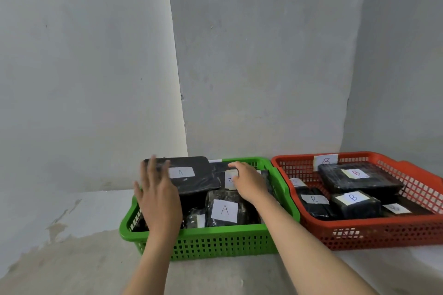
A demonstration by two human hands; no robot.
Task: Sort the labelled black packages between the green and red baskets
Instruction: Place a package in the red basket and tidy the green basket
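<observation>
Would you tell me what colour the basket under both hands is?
Green; the head view, the only one, shows it plainly.

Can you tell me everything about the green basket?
The green basket is plastic, rectangular, with small square holes in its walls and a thick rim. It sits on the pale floor by the wall, its right edge touching the red basket. It is full of black packages wrapped in shiny film; two show white labels marked A. The left hand, fingers spread, hovers over its left side; the right hand reaches onto a package at the back.
</observation>
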